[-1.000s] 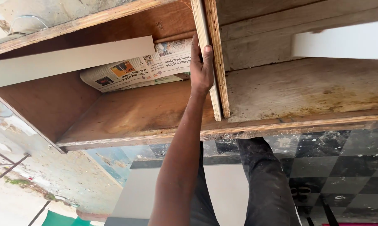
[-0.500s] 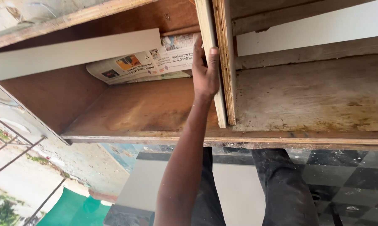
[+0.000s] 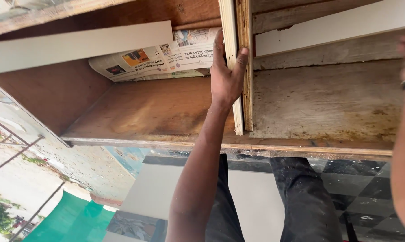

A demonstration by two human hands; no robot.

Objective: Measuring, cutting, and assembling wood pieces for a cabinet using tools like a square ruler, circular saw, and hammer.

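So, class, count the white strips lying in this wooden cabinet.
2. One white strip lies in the left compartment above the newspaper; the other lies in the right compartment, past the divider that the left hand grips. Others may be hidden.

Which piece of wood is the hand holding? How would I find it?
Look at the big brown wooden cabinet, then at the two upright boards splitting it in the middle. The left hand grips the pale white-faced divider panel. Its neighbour, the raw plywood upright, is yellowish and rough-edged.
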